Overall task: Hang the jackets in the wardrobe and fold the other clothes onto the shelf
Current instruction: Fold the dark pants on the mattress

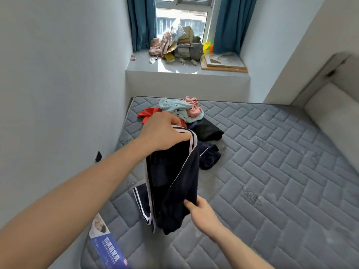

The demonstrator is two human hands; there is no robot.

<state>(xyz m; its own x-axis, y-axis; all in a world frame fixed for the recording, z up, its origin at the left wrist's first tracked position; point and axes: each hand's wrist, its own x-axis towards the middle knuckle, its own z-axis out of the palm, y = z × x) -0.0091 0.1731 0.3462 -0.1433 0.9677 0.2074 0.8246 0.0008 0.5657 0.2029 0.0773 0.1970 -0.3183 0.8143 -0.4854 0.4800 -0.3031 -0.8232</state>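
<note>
A dark navy garment (172, 179) with white stripes along its edge hangs over the grey quilted mattress (272, 181). My left hand (163, 131) grips its striped top edge and holds it up. My right hand (202, 210) pinches the lower part of the same garment. Behind it on the mattress lies a heap of clothes: a light blue piece (178, 108), a pink piece (193, 108), a red piece (147, 113) and black pieces (208, 131). Another dark navy piece (209, 156) lies just right of the hanging garment. No wardrobe or shelf is in view.
A white wall runs along the mattress's left side. A window ledge (174, 69) beyond the mattress carries bags, boxes and a framed picture (223, 62). Blue curtains (231, 24) flank the window. A padded headboard (334, 111) stands at the right. A blue label (108, 247) sticks out at the mattress's near corner.
</note>
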